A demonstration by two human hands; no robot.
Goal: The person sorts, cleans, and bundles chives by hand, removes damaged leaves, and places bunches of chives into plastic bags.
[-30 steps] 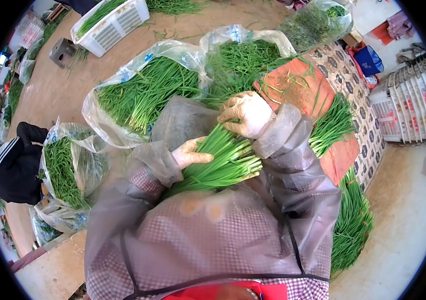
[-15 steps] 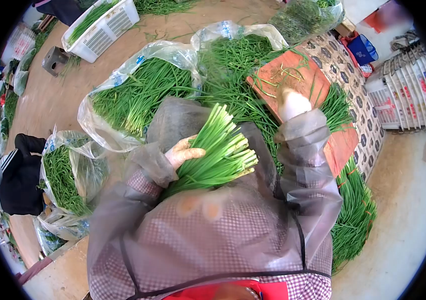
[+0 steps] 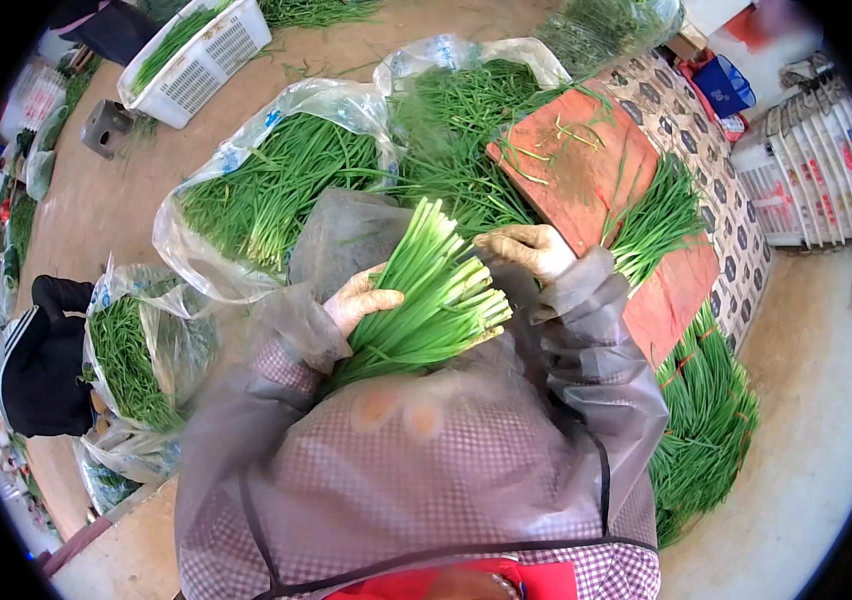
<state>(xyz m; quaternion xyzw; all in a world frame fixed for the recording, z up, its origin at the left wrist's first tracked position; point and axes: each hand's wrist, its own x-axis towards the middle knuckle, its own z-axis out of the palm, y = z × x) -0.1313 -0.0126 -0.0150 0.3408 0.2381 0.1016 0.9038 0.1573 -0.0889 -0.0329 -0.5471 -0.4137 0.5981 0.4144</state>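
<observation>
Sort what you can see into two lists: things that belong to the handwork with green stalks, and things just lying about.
Likely part of the job:
left hand, gripping a bunch of green stalks
right hand, beside the bunch
open plastic bag of stalks
red board

Apparently just lying about:
grey stool
blue container
stacked white crates

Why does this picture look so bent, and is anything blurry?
Head view: everything sits inside a black rounded border and the crate stack bows, probably from a wide lens; head view: the bunch of green stalks in the left hand looks fairly sharp, while patches at the far left and top right are smeared.
</observation>
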